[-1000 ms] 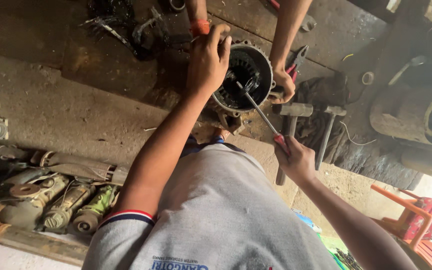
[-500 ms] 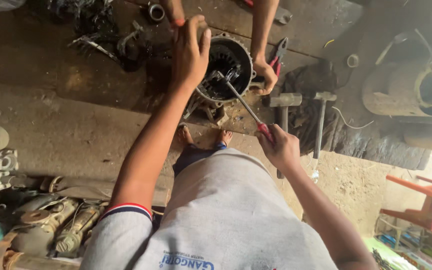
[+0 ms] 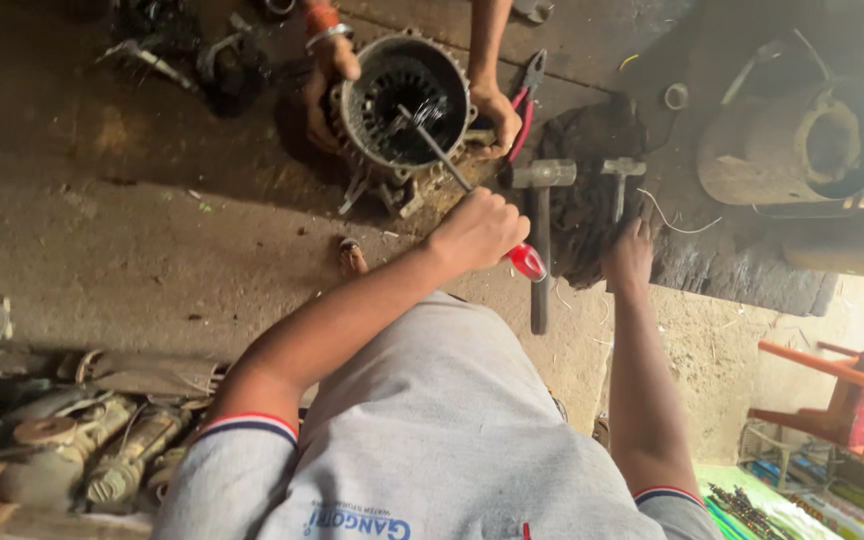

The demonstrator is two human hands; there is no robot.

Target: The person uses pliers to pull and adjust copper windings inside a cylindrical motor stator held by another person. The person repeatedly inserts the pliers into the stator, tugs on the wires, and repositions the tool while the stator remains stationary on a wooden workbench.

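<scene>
Motor housing [image 3: 402,100] on floor, steadied by co-worker's hands, windings not yet out | left hand [image 3: 479,232] fisted on red-handled screwdriver [image 3: 472,190], tip inside housing | right hand [image 3: 630,255] closing on hammer [image 3: 620,185], grip unclear.

This looks like a repair workshop. Hammers [image 3: 542,215] lie on the dirty floor [image 3: 152,240] just beside the fingers, old motor parts [image 3: 82,450] are piled well away, maybe pumps.

Two hammers [image 3: 540,215] lie right of the motor housing [image 3: 402,100], a screwdriver [image 3: 452,165] in it.
</scene>
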